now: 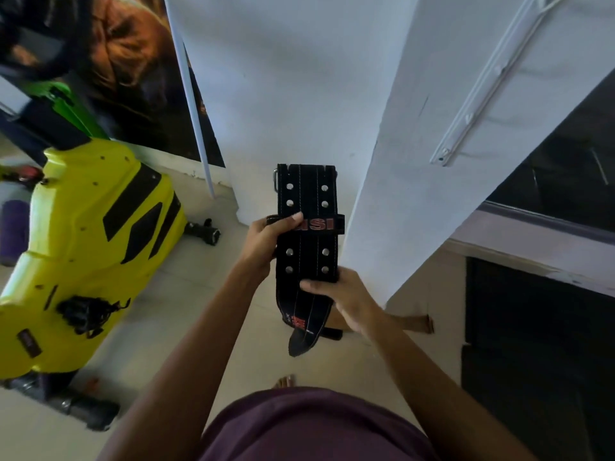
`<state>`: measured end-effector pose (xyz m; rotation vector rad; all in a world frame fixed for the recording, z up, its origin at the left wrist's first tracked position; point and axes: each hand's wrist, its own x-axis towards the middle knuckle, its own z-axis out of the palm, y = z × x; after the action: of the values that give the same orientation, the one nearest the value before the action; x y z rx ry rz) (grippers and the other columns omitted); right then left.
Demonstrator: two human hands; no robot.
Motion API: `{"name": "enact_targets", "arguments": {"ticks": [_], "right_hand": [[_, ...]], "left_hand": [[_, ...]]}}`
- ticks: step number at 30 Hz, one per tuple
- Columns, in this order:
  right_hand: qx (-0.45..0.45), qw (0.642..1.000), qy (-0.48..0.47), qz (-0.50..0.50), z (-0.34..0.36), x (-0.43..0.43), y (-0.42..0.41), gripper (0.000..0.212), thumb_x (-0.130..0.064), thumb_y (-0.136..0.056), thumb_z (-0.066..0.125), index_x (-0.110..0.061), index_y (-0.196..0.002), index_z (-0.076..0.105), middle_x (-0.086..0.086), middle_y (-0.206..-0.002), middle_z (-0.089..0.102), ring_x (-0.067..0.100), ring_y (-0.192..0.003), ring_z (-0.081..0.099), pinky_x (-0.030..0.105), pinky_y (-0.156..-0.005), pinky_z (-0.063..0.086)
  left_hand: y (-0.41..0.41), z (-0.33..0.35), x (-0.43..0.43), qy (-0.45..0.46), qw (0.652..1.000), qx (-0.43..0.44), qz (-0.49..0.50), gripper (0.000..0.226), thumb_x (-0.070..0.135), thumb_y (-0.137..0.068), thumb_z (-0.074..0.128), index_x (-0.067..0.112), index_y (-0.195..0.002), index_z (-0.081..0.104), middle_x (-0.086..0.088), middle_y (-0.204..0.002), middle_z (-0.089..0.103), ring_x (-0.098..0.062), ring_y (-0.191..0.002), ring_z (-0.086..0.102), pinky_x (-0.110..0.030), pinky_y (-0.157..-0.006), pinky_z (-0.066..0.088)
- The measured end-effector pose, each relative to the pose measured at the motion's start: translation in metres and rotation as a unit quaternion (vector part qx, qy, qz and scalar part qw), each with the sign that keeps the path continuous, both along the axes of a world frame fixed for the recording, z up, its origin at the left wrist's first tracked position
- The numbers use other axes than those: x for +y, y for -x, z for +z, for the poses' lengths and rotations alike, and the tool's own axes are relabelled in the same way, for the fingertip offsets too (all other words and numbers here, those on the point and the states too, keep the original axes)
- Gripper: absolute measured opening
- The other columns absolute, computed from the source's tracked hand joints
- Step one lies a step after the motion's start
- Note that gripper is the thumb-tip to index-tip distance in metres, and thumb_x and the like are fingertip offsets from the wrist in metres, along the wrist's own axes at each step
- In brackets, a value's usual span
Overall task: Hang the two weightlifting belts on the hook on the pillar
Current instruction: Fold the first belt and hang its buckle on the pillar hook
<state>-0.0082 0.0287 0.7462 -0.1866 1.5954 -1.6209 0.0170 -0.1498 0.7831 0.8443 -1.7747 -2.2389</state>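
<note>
A black weightlifting belt (307, 247) with rows of metal eyelets and red lettering is folded and held upright in front of the white pillar (416, 144). My left hand (266, 239) grips its left edge near the middle loop. My right hand (346, 299) holds its lower right part, thumb across the front. A metal buckle shows at the belt's top left. The belt's loose end hangs down below my right hand. A tan belt (414, 322) lies on the floor at the pillar's foot, mostly hidden. No hook is visible on the pillar.
A yellow and black exercise machine (90, 257) stands on the left. A large poster (133, 71) leans on the wall behind it. A white cable duct (486, 84) runs along the wall at right, above a dark window and black mats (539, 344).
</note>
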Motion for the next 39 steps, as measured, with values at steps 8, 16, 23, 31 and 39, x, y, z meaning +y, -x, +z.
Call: {"name": "enact_targets", "arguments": {"ticks": [8, 16, 23, 31, 39], "right_hand": [[0.025, 0.997, 0.021, -0.076, 0.035, -0.014, 0.047, 0.038, -0.025, -0.081, 0.077, -0.007, -0.114, 0.07, 0.015, -0.11, 0.075, 0.032, -0.102, 0.072, 0.043, -0.091, 0.058], [0.005, 0.989, 0.021, -0.144, 0.082, -0.022, 0.121, 0.038, -0.03, -0.081, 0.077, -0.007, -0.11, 0.072, 0.006, -0.094, 0.071, 0.023, -0.084, 0.069, 0.032, -0.067, 0.059], [0.013, 0.999, -0.039, 0.028, 0.035, 0.002, 0.057, 0.043, -0.016, -0.079, 0.077, -0.011, -0.121, 0.067, 0.006, -0.113, 0.075, 0.023, -0.104, 0.072, 0.04, -0.093, 0.055], [0.023, 0.999, -0.027, 0.014, 0.016, 0.008, 0.023, 0.037, -0.016, -0.08, 0.077, -0.014, -0.116, 0.068, 0.003, -0.111, 0.076, 0.022, -0.104, 0.072, 0.041, -0.09, 0.056], [0.054, 0.994, 0.024, -0.097, 0.065, -0.005, 0.078, 0.031, -0.018, -0.083, 0.075, -0.005, -0.111, 0.07, 0.009, -0.099, 0.075, 0.029, -0.095, 0.072, 0.044, -0.083, 0.06]], "left_hand": [[0.005, -0.003, 0.003, -0.004, 0.999, -0.009, -0.046, 0.033, 0.026, -0.081, 0.073, 0.001, -0.101, 0.071, -0.01, -0.09, 0.074, -0.026, -0.087, 0.071, -0.037, -0.076, 0.055], [0.011, 0.004, 0.011, 0.031, 0.993, 0.0, -0.117, 0.024, 0.024, -0.084, 0.07, 0.006, -0.099, 0.071, -0.004, -0.086, 0.074, -0.017, -0.08, 0.071, -0.027, -0.069, 0.054], [0.018, 0.01, 0.005, 0.013, 0.998, 0.011, -0.068, 0.027, 0.025, -0.082, 0.071, 0.003, -0.098, 0.072, -0.006, -0.087, 0.074, -0.02, -0.081, 0.071, -0.031, -0.074, 0.054], [0.007, 0.007, 0.003, 0.018, 0.996, -0.008, -0.087, 0.021, 0.025, -0.082, 0.072, 0.007, -0.093, 0.073, -0.003, -0.082, 0.075, -0.017, -0.077, 0.071, -0.028, -0.068, 0.052], [-0.007, 0.009, 0.014, 0.029, 0.993, 0.004, -0.115, 0.022, 0.024, -0.083, 0.07, 0.007, -0.098, 0.072, -0.003, -0.085, 0.074, -0.015, -0.079, 0.071, -0.02, -0.059, 0.052]]}}
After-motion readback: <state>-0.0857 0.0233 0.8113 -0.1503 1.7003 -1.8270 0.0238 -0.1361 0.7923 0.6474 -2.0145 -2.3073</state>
